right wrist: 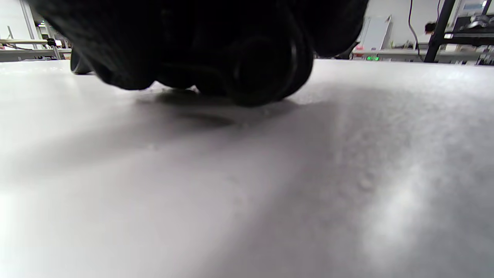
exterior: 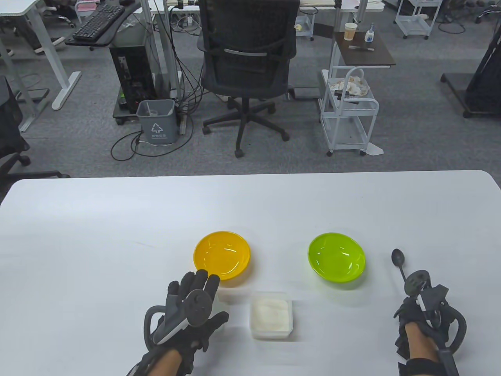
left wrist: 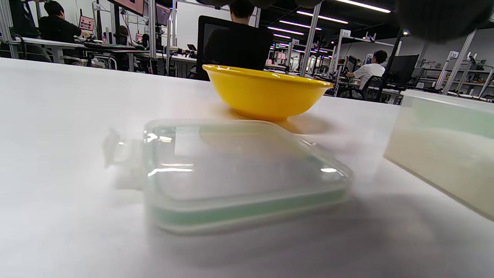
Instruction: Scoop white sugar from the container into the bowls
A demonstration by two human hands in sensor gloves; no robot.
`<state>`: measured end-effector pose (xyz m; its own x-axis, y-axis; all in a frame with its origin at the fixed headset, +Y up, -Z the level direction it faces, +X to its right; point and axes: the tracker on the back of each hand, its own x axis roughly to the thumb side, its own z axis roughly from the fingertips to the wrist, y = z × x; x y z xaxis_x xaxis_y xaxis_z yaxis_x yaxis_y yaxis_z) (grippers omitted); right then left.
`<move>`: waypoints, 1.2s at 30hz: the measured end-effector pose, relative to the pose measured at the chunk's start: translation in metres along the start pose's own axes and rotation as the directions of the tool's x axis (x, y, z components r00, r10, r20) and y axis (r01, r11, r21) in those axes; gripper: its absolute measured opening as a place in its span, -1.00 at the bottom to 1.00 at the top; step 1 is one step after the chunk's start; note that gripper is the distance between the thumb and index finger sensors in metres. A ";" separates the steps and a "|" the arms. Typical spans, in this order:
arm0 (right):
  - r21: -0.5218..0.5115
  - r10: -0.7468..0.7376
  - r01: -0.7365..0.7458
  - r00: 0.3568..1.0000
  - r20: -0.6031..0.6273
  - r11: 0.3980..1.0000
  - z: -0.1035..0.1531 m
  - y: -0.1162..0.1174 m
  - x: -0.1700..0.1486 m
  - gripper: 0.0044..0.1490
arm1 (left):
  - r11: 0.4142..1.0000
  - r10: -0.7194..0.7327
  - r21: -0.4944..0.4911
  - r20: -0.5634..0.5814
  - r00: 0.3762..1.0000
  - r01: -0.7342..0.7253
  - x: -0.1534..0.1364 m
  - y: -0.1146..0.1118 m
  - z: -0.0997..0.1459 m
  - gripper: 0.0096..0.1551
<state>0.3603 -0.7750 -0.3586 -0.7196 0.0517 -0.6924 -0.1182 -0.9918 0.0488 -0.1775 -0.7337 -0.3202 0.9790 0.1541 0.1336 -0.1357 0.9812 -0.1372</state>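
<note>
A clear container of white sugar (exterior: pixel 271 319) stands open at the table's front middle; its wall shows in the left wrist view (left wrist: pixel 444 154). Its clear lid (left wrist: pixel 243 173) lies flat on the table to its left. My left hand (exterior: pixel 213 299) is above the lid with fingers spread and holds nothing. The empty yellow bowl (exterior: pixel 222 255) is just beyond it and also shows in the left wrist view (left wrist: pixel 266 90). The empty green bowl (exterior: pixel 336 256) is to the right. A black spoon (exterior: pixel 398 258) lies right of it. My right hand (exterior: pixel 415 295) has its fingers (right wrist: pixel 231 58) curled down on the spoon's handle end.
The white table (exterior: pixel 117 235) reaches to a far edge with an office chair (exterior: pixel 246 58), a bin (exterior: pixel 156 121) and a white cart (exterior: pixel 348 113) on the floor beyond it.
</note>
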 end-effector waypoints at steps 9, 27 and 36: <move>0.060 -0.341 0.342 0.940 -0.026 0.938 0.010 -0.017 -0.016 -0.50 | 1.000 -0.006 0.007 0.005 1.000 0.006 0.000 0.000 0.000 0.09; 0.065 -0.396 0.437 0.731 0.556 0.897 0.086 -0.069 0.035 -0.49 | 0.991 -0.035 -0.123 0.122 0.992 0.050 0.061 0.000 -0.025 0.09; -0.051 -0.133 0.325 0.518 0.845 0.944 0.146 -0.055 0.072 -0.54 | 0.970 0.101 -0.236 0.149 0.984 -0.064 0.066 -0.031 -0.029 0.09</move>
<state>0.2145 -0.6999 -0.3059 -0.9354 0.2571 0.2426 -0.3104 -0.9258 -0.2157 -0.1041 -0.7577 -0.3355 0.9267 0.2680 0.2635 -0.1581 0.9140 -0.3736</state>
